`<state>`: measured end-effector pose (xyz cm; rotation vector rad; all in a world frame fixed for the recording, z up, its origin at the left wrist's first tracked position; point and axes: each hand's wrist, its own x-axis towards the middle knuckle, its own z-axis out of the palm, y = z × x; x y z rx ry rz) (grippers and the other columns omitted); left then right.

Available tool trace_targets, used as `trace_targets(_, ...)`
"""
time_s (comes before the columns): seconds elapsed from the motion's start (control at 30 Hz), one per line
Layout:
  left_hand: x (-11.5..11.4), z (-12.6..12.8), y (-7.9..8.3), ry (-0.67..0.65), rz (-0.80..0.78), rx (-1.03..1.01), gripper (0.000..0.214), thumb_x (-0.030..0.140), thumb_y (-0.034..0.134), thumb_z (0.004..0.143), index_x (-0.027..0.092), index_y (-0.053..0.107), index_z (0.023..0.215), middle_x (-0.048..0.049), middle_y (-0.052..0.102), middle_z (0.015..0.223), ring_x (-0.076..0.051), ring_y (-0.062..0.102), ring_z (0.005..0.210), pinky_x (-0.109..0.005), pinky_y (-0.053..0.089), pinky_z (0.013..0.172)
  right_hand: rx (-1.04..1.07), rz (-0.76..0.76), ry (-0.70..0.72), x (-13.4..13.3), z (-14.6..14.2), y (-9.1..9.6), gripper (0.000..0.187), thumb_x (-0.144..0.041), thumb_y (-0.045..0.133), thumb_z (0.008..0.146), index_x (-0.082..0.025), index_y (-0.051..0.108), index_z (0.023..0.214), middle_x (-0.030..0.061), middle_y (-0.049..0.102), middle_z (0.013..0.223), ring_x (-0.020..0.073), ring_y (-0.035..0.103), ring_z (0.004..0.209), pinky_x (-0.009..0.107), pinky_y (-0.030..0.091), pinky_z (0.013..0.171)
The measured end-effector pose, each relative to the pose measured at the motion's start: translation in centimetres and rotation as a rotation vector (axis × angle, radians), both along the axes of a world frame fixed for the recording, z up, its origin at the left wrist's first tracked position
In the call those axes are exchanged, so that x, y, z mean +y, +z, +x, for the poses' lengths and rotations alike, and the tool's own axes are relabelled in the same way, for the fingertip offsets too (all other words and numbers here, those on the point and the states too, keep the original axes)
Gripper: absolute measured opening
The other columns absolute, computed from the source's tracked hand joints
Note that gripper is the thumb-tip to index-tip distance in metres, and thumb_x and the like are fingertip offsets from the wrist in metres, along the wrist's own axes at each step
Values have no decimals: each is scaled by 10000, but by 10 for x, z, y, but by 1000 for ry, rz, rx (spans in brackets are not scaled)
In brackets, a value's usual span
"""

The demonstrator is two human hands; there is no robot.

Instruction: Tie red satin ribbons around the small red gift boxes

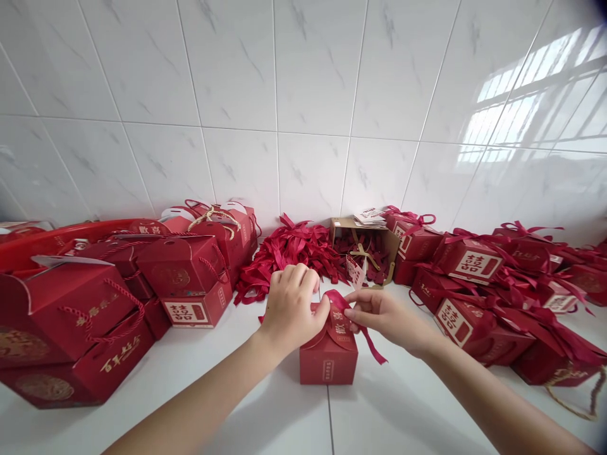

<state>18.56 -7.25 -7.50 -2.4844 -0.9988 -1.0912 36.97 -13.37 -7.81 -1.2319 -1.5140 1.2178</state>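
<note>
A small red gift box (328, 362) with gold lettering stands on the white floor in front of me. A red ribbon (367, 336) loops over its arched top and trails down its right side. My left hand (291, 308) is closed, pinching the ribbon at the top left of the box. My right hand (386, 316) pinches the same ribbon from the right, fingers closed on it.
A heap of loose red ribbons (294, 249) lies against the tiled wall behind the box. Beside it is an open cardboard box (363, 249) with red items and cards. Larger red handled boxes (183, 265) stack at left; ribbon-tied small boxes (474, 262) crowd the right.
</note>
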Motion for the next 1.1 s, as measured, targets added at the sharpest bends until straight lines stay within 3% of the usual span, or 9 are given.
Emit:
trace_targets(0.07,-2,0,1,-9,9,-13,135,272,482,798,193,445,696,-41,520,744,-205,473,748,-351,320,690,4,36,-20,2,-8,-3,334,-419,640,766,-161,622,977,3,577,680,123,516,632,263,424,625)
trace_targets(0.2,-8,-4,5,-61,-93,-79,132,263,499,772,199,413,694,-25,504,744,-197,468,747,-346,324,697,-12,100,5,6,-23,-8,254,-401,578,807,-157,620,747,-8,540,614,107,480,586,242,401,594)
trace_targets(0.37,0,-20,-1,-211,-579,-236,146,258,515,770,212,381,733,19,451,743,-148,444,712,-279,366,674,-53,110,-166,8,-30,-15,283,-433,592,776,-155,641,768,27,602,719,139,532,649,254,417,611)
trace_targets(0.57,21,-35,-28,-186,-1024,-258,308,478,580,744,199,466,811,22,519,768,-143,475,712,-256,364,645,14,150,-99,7,-29,-24,314,-471,554,809,-164,600,761,3,573,677,118,499,605,241,395,583)
trace_targets(0.7,24,-38,-29,-243,-1270,-242,434,596,538,732,165,521,678,16,509,652,-133,468,626,-235,305,536,31,157,-98,7,-32,-29,270,-424,502,851,-169,584,814,17,618,752,122,529,636,245,413,610)
trace_targets(0.83,24,-40,-22,-256,-1265,-296,489,612,590,679,174,448,515,42,424,504,-110,411,511,-238,286,507,-66,199,-195,6,-39,-30,192,-339,515,834,-172,587,774,36,660,758,158,594,712,263,440,671)
trace_targets(0.93,21,-40,-11,-241,-1232,-315,509,592,579,708,181,399,465,47,391,445,-93,349,443,-246,272,484,-192,230,-306,7,-46,-31,166,-305,510,813,-181,605,758,32,662,721,163,587,665,265,430,632)
trace_targets(1.1,7,-31,21,-337,-1248,-306,445,519,579,747,166,532,479,16,471,466,-99,389,462,-255,322,508,-371,292,-381,8,-54,-30,135,-229,505,764,-191,634,749,21,646,672,155,542,601,258,394,584)
